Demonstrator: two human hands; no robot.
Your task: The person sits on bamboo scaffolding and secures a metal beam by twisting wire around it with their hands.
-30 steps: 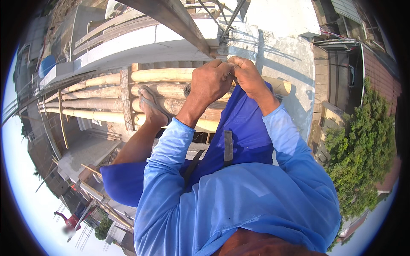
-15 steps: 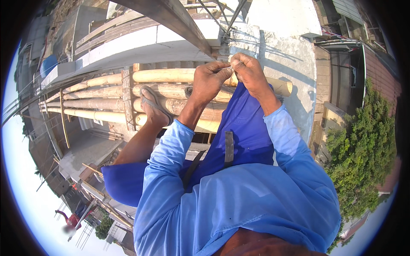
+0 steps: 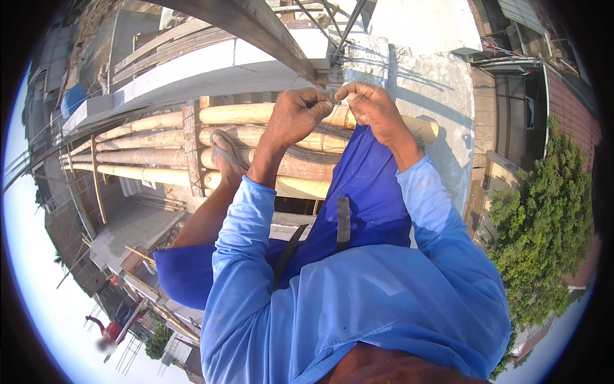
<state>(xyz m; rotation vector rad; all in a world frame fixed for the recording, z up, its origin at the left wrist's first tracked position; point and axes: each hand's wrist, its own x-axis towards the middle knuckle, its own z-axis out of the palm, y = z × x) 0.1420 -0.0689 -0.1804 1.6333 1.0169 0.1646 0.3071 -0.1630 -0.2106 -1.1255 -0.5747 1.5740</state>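
My left hand (image 3: 295, 116) is closed in a pinch, thumb against the fingers, above the bamboo poles (image 3: 262, 114). To its right, my right hand (image 3: 372, 111) is also pinched, its fingertips a small gap from the left ones. Thin wire (image 3: 337, 116) runs between and below the fingertips; its ends are too fine to follow. Loose loops of wire (image 3: 314, 152) lie over the poles beneath my hands. My blue-trousered knee (image 3: 366, 153) is below the right hand, and my sandalled foot (image 3: 227, 153) rests on the poles at the left.
A wooden crosspiece (image 3: 192, 150) lies across the poles. Above them slants a dark beam (image 3: 268, 38), beside a pale concrete ledge (image 3: 224, 61). Rough concrete (image 3: 435, 102) lies to the right, with a tree (image 3: 543, 217) beyond. Another person in red (image 3: 112, 329) is far off, lower left.
My hands have come slightly apart, the left moving left and its wrist turning. The right has shifted a little with its fingers curled differently. More loose wire shows below them.
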